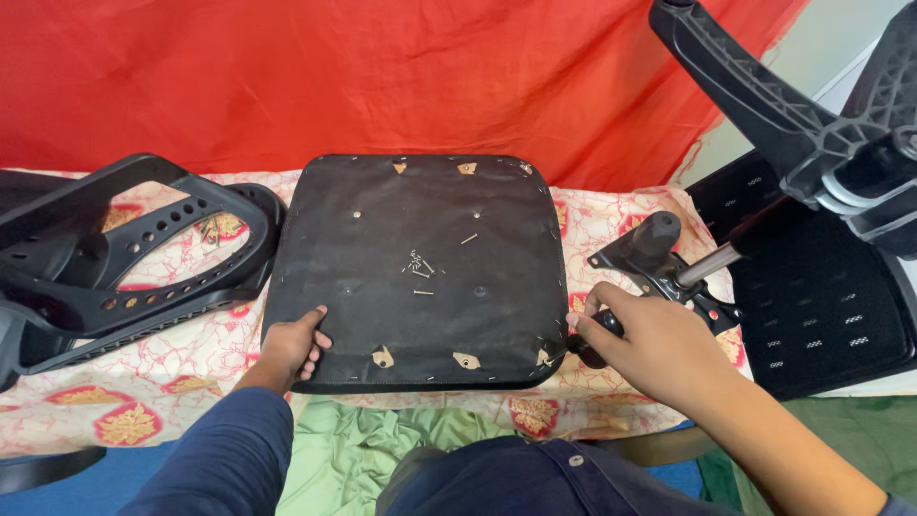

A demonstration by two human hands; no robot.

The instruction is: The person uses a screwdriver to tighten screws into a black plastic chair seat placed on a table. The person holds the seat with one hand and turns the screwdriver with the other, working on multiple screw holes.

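A: What is the left hand (291,346) doing?

B: It clasps the near left edge of the chair seat (415,272), which lies upside down on the patterned cloth (162,382) in the middle of the scene. Fingers curl over the rim, thumb on top. I'd judge it steadies the seat so it can't slide.

A: And the right hand (654,344)?

B: It is closed round a black knob or handle at the near end of the seat mechanism (659,263), just beside the seat's near right corner. What exactly sits under the palm is hidden, so I can only say the fingers are wrapped about something dark. A metal rod sticks out of the mechanism toward the far right.

A: Is anything lying on the seat?

B: Yes, a small cluster of loose screws (420,266) near its centre, with one or two stray ones close by. The flat underside serves as a tray of sorts, probably to keep them from getting lost in the cloth.

A: What else is around?

B: To the left lies a black armrest frame (124,263), with a few more screws on the cloth inside its loop. At the right rest a mesh backrest (821,306) and, above it, part of the star base (755,91). A red drape (382,76) hangs behind.
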